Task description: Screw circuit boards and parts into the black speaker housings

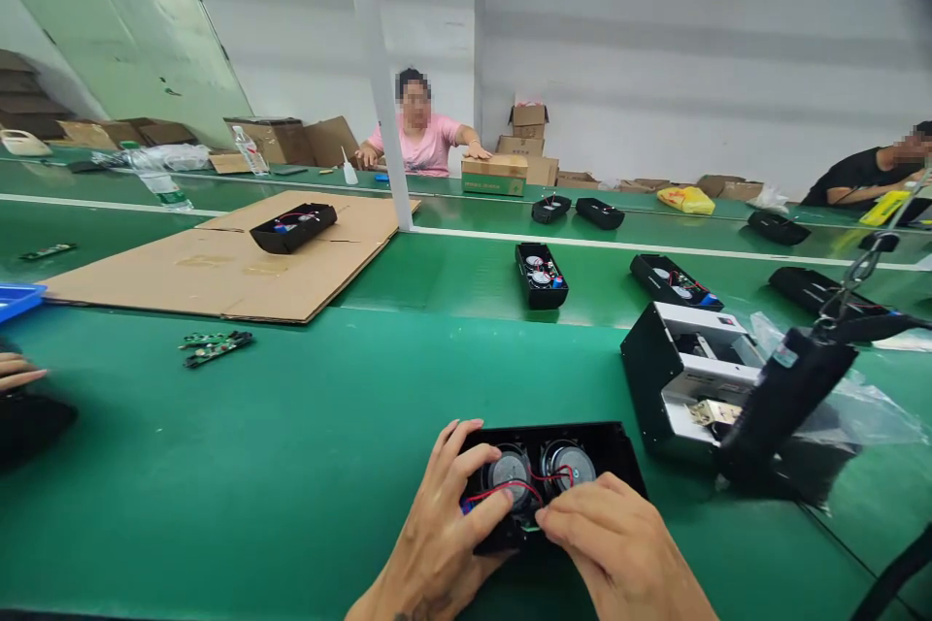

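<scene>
Head view looks down on a black speaker housing [612, 454] lying open side up on the green tabletop [218, 505], with two round drivers [510, 477] and red wires [495, 495] inside it. The left hand [437, 534] curls around the housing's left side, clamped on it, with the thumb pressing beside the left driver. The right hand [618, 543] lies across the housing's near edge, close to the left hand but apart from it. Its fingertips are hidden, so I cannot tell whether it grips anything.

Just right of the housing stands an open black metal case [677, 378], and beside that hangs a black power tool [786, 398] on a chain [851, 272], above a clear plastic bag [859, 417]. Beyond the housing, two more open housings [541, 275] lie on the tabletop, and further left a black housing [293, 227] rests on a cardboard sheet [218, 257]. Two circuit boards [216, 347] lie left of the housing. At the far left, a co-worker's hand [18, 371] lies near a blue tray [18, 301]. Across the line, a person in a pink shirt [429, 146] rests a hand on a carton [495, 175].
</scene>
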`<state>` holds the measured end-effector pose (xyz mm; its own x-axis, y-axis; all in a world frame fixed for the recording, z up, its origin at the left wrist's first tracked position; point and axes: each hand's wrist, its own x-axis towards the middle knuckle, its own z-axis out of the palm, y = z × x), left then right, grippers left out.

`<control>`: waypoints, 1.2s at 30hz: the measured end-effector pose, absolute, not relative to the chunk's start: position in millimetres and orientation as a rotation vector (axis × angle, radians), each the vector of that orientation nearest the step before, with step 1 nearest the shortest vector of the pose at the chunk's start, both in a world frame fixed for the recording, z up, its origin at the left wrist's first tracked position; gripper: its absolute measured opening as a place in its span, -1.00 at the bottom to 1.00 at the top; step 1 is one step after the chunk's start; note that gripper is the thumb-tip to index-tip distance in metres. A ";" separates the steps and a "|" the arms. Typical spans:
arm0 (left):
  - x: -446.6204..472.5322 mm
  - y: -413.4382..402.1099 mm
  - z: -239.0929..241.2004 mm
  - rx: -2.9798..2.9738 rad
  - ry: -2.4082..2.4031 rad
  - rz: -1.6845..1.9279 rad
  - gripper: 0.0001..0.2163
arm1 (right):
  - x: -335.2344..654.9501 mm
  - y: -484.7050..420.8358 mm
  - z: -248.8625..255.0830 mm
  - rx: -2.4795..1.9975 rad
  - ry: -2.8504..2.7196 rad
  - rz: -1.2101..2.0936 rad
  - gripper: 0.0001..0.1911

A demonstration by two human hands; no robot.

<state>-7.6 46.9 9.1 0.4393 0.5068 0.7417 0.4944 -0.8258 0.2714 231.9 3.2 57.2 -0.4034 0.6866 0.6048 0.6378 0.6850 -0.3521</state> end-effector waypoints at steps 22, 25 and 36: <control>-7.9 44.0 14.7 2.782 0.993 1.003 -0.90 | 216.1 4.8 36.0 -1.017 -2.307 -0.028 -0.64; -8.9 45.0 10.8 2.824 0.976 1.000 -0.89 | 215.3 5.2 25.6 -0.974 -2.268 -0.117 -0.68; -4.8 129.5 73.4 2.352 0.960 0.333 -0.77 | 208.7 72.4 101.3 -1.618 -2.523 0.546 -0.73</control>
<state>-4.8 129.5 73.4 0.7108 0.7032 0.0140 0.5607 -0.5785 0.5924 208.7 72.4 101.3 -0.4325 0.8947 -0.1117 0.8608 0.3728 -0.3464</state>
